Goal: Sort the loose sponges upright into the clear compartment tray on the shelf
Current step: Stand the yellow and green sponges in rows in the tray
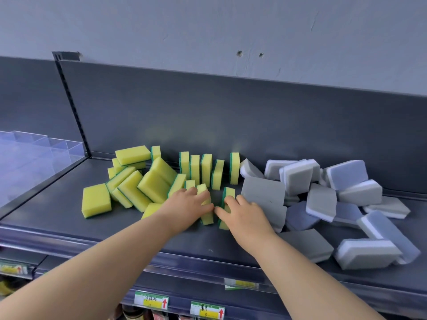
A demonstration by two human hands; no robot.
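Price labels [151, 300] hang on the front lip of the shelf [57, 211], and two bare forearms reach over them. At the back of the shelf stands an upright row [206, 169] of yellow sponges with green backs; every place below is told from that row.

Just in front of the row, the left hand [188, 204] curls over the left sponge [207, 219], thumb on its side. The right hand [245, 214] pinches the right sponge [229, 192] between thumb and fingers. Both sponges stand on edge, and the thumbs nearly touch between them.

Left of the row lies a tumbled yellow heap [138, 181]. Right of the row sprawl the grey and white sponges [323, 199]. Far left of the row, past the shelf's upright, sits the clear compartment tray [46, 153]; no sponge shows in the part of it in view.
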